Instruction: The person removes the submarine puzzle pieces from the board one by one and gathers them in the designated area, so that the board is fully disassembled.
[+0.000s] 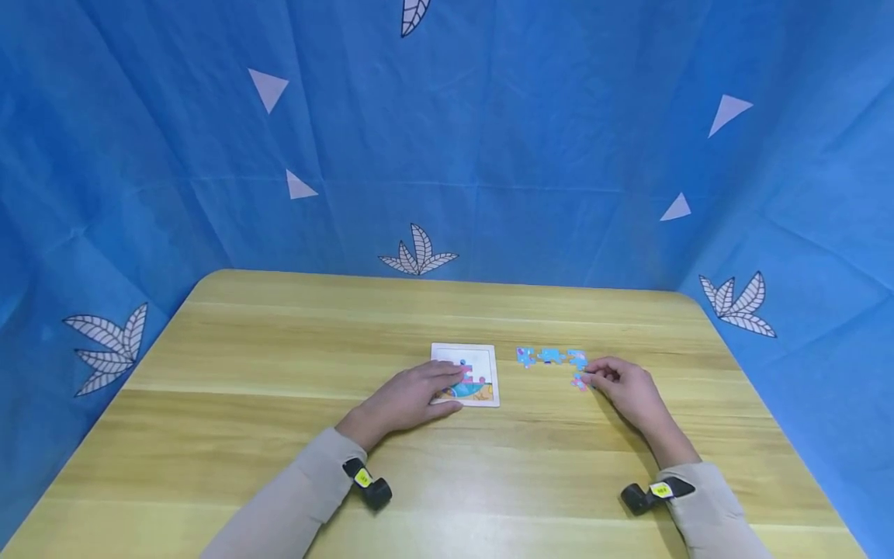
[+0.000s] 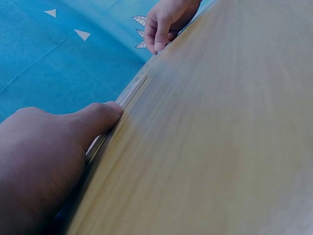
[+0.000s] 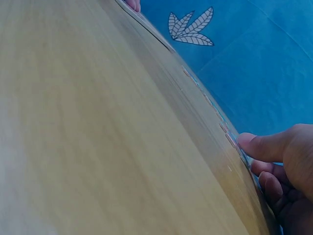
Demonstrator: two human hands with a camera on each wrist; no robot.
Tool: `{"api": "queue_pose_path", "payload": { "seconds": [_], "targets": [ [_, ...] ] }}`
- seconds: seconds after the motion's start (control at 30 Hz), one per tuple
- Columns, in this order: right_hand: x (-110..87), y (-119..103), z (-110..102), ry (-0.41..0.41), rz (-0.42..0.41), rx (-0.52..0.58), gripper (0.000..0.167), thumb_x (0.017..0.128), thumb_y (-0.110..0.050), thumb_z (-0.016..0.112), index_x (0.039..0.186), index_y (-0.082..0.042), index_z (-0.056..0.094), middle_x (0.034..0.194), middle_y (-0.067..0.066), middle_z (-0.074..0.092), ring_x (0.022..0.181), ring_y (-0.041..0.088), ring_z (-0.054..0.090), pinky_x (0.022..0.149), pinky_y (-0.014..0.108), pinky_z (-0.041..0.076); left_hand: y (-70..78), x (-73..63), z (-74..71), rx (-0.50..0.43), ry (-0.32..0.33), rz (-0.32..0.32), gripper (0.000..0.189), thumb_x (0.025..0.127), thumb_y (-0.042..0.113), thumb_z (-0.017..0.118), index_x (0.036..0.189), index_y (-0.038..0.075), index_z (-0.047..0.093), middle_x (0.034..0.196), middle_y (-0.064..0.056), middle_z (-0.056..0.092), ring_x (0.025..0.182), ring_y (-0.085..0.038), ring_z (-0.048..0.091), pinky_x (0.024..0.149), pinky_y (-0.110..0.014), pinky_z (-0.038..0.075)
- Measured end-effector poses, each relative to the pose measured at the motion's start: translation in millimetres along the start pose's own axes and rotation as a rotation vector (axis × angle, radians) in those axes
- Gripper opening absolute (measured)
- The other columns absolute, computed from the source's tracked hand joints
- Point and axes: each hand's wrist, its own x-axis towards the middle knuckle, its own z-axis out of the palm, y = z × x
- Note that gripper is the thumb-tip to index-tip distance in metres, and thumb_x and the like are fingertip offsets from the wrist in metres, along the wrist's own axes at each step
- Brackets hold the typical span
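A square jigsaw puzzle board [image 1: 497, 380] with a white rim lies on the table, partly filled along its lower side with a coloured picture. My left hand [image 1: 412, 394] rests over its left part, fingers stretched across the picture and thumb along the near edge, as the left wrist view also shows. To the right, my right hand [image 1: 628, 392] pinches at a small blue and pink puzzle piece [image 1: 579, 382] with thumb [image 3: 247, 141] and curled fingers, low at the tabletop. Part of that piece is hidden by the fingertips.
A row of blue puzzle pieces [image 1: 551, 356] lies between the board and my right hand, just beyond the held piece. The wooden table [image 1: 314, 334] ends at a blue cloth backdrop [image 1: 489, 140] with white leaf prints. Each sleeve carries a black wrist camera [image 1: 377, 493].
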Motion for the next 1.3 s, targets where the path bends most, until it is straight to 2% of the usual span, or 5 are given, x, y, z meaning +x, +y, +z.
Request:
{"api": "queue_pose_path", "payload": {
  "seconds": [0.17,0.4,0.63,0.83,1.3],
  "targets": [
    [0.4,0.7,-0.1,-0.004,-0.016,-0.012,0.021,0.092,-0.026,0.071,0.098,-0.006,0.072,0.078,0.0,0.06,0.07,0.016,0.049,0.059,0.027,0.04,-1.4,1.1,-0.2,0.011,-0.008,-0.003,0.06,0.098,0.051,0.053,0.145,0.014,0.05,0.149,0.003,0.045,0.138,-0.019,0.039,0.114,-0.036,0.033],
    [-0.6,0.8,0.0,-0.016,0.015,-0.02,0.022,0.091,-0.029,0.072,0.094,-0.008,0.07,0.075,0.0,0.058,0.069,0.017,0.048,0.058,0.029,0.038,-2.2,0.9,1.6,0.021,-0.011,0.0,0.059,0.098,0.05,0.054,0.145,0.015,0.05,0.15,0.004,0.045,0.138,-0.018,0.038,0.114,-0.035,0.032],
    [-0.3,1.1,1.8,-0.002,-0.015,-0.015,0.017,0.091,-0.026,0.072,0.093,-0.009,0.072,0.074,-0.001,0.059,0.068,0.017,0.049,0.058,0.028,0.039,-1.0,-0.7,0.8,0.012,-0.027,-0.025,0.06,0.098,0.052,0.052,0.146,0.017,0.048,0.151,0.005,0.043,0.14,-0.017,0.036,0.115,-0.035,0.031],
    [-2.1,1.5,2.0,-0.007,-0.012,-0.01,0.02,0.092,-0.028,0.071,0.095,-0.009,0.072,0.077,-0.001,0.061,0.069,0.017,0.049,0.059,0.028,0.04,-0.7,-0.1,0.6,0.006,-0.026,-0.017,0.059,0.098,0.051,0.053,0.145,0.016,0.049,0.151,0.004,0.043,0.139,-0.018,0.037,0.114,-0.035,0.031],
    [-1.0,2.8,2.9,0.059,-0.042,0.005,0.018,0.091,-0.024,0.072,0.097,-0.007,0.073,0.077,0.001,0.062,0.069,0.017,0.05,0.057,0.026,0.042,-1.1,-0.7,1.3,0.015,-0.01,-0.013,0.06,0.097,0.051,0.054,0.144,0.015,0.051,0.149,0.002,0.046,0.138,-0.019,0.039,0.114,-0.036,0.033]
  ]
}}
